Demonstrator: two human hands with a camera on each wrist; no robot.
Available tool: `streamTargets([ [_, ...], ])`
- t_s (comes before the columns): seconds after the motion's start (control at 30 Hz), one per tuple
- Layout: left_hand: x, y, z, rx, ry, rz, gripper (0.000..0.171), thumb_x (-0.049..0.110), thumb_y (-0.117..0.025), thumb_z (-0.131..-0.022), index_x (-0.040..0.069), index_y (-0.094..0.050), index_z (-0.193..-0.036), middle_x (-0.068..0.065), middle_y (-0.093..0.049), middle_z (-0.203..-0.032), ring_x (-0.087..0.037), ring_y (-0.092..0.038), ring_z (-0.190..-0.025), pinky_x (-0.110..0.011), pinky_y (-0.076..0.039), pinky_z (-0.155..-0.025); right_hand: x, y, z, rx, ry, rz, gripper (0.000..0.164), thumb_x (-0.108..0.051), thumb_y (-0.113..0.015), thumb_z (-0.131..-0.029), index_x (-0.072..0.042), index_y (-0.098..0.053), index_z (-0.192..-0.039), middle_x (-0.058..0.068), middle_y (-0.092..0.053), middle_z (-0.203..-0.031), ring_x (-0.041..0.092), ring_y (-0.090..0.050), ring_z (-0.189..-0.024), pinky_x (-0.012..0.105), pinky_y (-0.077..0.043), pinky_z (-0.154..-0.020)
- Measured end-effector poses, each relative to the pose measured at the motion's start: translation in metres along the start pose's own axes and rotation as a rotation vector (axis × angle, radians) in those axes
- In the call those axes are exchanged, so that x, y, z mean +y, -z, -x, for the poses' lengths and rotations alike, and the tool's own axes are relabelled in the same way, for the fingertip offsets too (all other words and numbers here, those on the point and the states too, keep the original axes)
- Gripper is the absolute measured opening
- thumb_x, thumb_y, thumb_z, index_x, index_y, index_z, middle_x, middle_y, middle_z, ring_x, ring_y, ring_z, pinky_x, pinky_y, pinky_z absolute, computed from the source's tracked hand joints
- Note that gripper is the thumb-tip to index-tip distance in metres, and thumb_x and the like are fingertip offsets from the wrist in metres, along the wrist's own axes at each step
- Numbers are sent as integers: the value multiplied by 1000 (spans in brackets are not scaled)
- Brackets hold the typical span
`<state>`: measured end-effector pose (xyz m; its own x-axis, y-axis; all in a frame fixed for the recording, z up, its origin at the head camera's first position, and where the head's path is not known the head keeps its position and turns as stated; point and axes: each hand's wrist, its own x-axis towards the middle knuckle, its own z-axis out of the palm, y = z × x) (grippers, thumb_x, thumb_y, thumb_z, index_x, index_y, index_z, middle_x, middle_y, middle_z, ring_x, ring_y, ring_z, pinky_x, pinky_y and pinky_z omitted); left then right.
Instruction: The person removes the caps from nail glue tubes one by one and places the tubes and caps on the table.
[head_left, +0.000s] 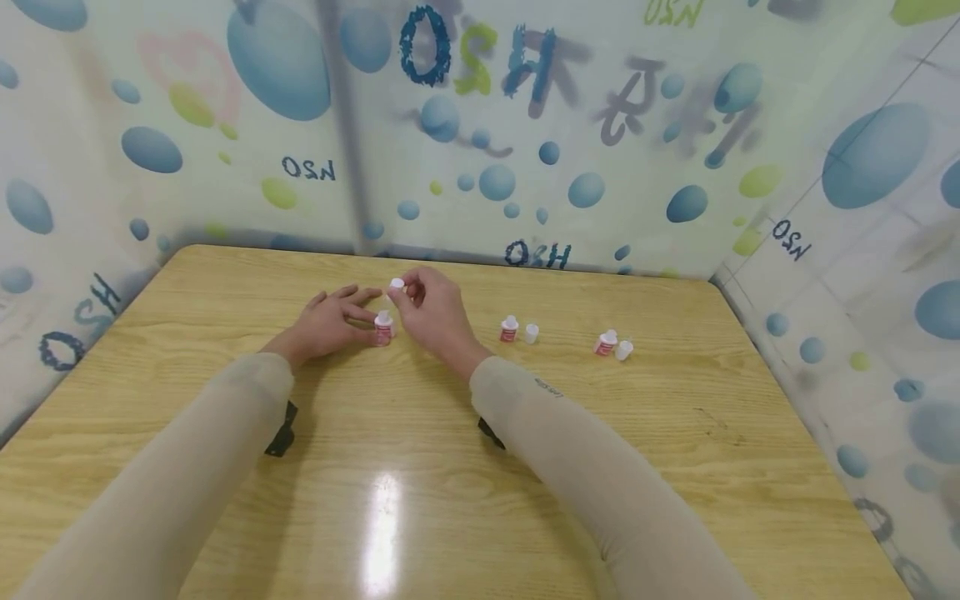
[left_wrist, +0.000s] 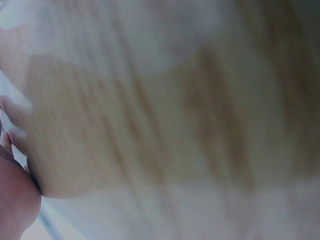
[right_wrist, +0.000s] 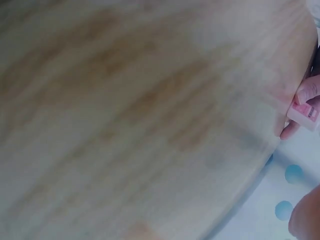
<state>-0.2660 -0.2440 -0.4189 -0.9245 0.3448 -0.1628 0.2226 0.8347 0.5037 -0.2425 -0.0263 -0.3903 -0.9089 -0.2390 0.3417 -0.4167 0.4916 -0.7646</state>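
Note:
A small white bottle with a red label point(head_left: 384, 331) stands upright on the table. My left hand point(head_left: 330, 323) pinches it between thumb and forefinger, the other fingers stretched out past it. Above the bottle's neck, my right hand point(head_left: 435, 310) holds a white cap point(head_left: 397, 285) between thumb and fingertips, apart from the bottle. At the right edge of the right wrist view, the left thumb point(right_wrist: 308, 90) lies against the bottle point(right_wrist: 304, 114). Only part of a hand point(left_wrist: 17, 200) shows in the left wrist view, and no bottle appears there.
To the right, a similar bottle point(head_left: 509, 329) stands with a white cap point(head_left: 532, 333) beside it. Farther right are another bottle point(head_left: 606, 342) and its neighbouring cap point(head_left: 624, 350). The wooden table point(head_left: 390, 417) ends at a patterned curtain point(head_left: 495, 208) behind.

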Motion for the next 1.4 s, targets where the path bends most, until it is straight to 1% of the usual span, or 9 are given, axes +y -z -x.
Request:
streamTargets([
  [0.2,-1,-1,-1,2,-7,1,64,61,-75,-93,18,-71,-141,-8,-28,-178,-44,-8,-167,-72,7,-129,-5,11,-1,-28,42,-34,23,-31,-66,-107,-10,-65,-116,4,-65,-99,15,-58,-85,17,-47,-72],
  [0.33,-1,0,0,6,-16,-6,63,59,-75,-94,17,-72,-139,-8,-29,-177,-44,-9,-166,-73,6,-129,-9,17,-4,-67,45,4,33,-30,-59,-111,-10,-64,-137,4,-69,-108,14,-59,-88,19,-49,-74],
  [0.43,-2,0,-1,6,-20,-8,63,59,-76,-94,16,-73,-139,-7,-29,-177,-44,-9,-166,-73,5,-129,-9,20,-5,-75,39,33,37,-29,-55,-113,-12,-64,-144,4,-69,-108,14,-59,-90,21,-50,-77],
  [0.67,-1,1,0,-7,-16,6,63,58,-77,-93,14,-73,-139,-8,-27,-178,-45,-8,-167,-72,7,-130,-8,24,-5,-90,-123,-14,27,-38,-62,-109,-13,-65,-121,2,-67,-101,15,-58,-90,25,-50,-77],
  [0.87,-1,2,2,-11,-18,21,62,57,-78,-92,14,-74,-137,-7,-27,-178,-44,-6,-167,-71,8,-130,-4,27,-2,-92,-195,-46,22,-31,-72,-104,-11,-62,-107,4,-65,-100,17,-57,-91,28,-50,-79],
  [0.93,-1,2,2,-12,-18,20,63,57,-78,-93,14,-73,-138,-6,-27,-178,-43,-6,-167,-70,8,-130,-3,26,-2,-93,-204,-49,22,-29,-74,-103,-10,-63,-108,5,-66,-101,17,-58,-92,28,-51,-80],
  [1.1,-3,3,1,-16,-20,44,64,56,-78,-93,14,-71,-140,-7,-28,-178,-43,-6,-167,-71,8,-130,1,21,-2,-138,-196,-42,33,-23,-72,-104,-7,-69,-133,7,-69,-112,15,-61,-97,27,-54,-86],
  [1.17,-3,3,1,-18,-21,64,61,54,-79,-93,14,-73,-138,-7,-28,-177,-43,-5,-167,-71,9,-130,1,20,-2,-163,-197,-23,34,-22,-70,-105,-9,-70,-136,6,-71,-115,16,-61,-98,28,-54,-85],
  [1.4,-4,5,1,-15,-20,78,56,53,-79,-92,14,-77,-132,-6,-28,-177,-43,-5,-167,-71,9,-130,-1,16,2,-215,-275,4,13,-20,-71,-104,-11,-71,-114,4,-72,-111,17,-64,-99,30,-58,-86],
])
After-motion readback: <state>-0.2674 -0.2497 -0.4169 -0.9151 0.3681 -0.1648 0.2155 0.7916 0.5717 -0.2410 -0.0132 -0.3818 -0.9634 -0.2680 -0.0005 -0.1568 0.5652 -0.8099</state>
